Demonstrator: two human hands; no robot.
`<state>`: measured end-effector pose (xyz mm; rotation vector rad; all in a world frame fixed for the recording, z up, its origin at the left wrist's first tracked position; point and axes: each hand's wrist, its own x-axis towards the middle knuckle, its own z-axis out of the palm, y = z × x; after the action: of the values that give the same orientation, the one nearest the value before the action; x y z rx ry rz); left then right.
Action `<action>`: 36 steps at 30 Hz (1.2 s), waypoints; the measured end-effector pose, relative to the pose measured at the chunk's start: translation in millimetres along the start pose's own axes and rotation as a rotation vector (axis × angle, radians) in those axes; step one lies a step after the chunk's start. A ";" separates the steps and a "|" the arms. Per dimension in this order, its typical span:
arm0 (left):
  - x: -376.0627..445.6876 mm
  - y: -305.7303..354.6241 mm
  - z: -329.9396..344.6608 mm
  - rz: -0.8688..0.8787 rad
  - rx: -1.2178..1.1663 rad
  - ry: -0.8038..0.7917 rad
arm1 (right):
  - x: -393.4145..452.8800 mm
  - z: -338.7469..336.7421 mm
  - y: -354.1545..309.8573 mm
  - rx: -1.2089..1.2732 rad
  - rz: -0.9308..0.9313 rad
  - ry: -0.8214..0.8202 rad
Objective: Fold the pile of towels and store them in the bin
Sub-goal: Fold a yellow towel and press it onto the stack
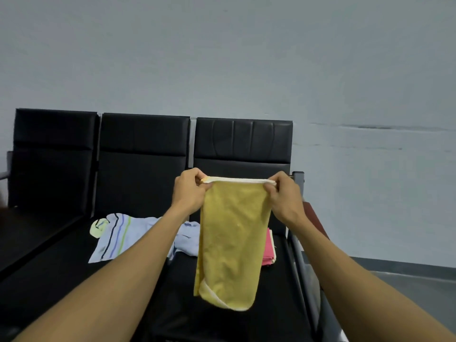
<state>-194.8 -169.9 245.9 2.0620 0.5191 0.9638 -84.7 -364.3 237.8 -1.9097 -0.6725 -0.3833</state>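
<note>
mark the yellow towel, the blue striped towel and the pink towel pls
yellow towel (232,243), head view, middle of the hanging panel below both hands.
blue striped towel (116,239), head view, on the striped end lying on the seat.
pink towel (268,250), head view, visible edge right of the yellow one.

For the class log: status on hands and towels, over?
Left hand, right hand pinch yellow towel top corners. Blue striped towel unfolded on seat. Nothing obstructing.

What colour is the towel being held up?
Yellow with a white edge; the towel shows clearly in the head view.
</note>
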 end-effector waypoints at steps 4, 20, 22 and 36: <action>-26.5 1.2 -9.3 0.004 -0.009 -0.095 | -23.8 -5.7 -8.9 0.088 0.031 -0.018; -50.5 -72.4 56.3 -0.080 0.006 -0.202 | -56.5 33.9 76.7 0.038 0.196 -0.022; -51.4 -102.4 78.7 -0.133 0.021 -0.230 | -60.8 53.5 109.4 0.020 0.266 -0.058; -19.0 -216.2 174.8 -0.243 0.020 -0.098 | -37.5 138.8 234.6 0.014 0.384 -0.050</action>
<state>-78.2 -134.8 -4.8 1.9976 0.7106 0.7140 23.6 -322.6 -11.7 -1.9867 -0.3262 -0.0870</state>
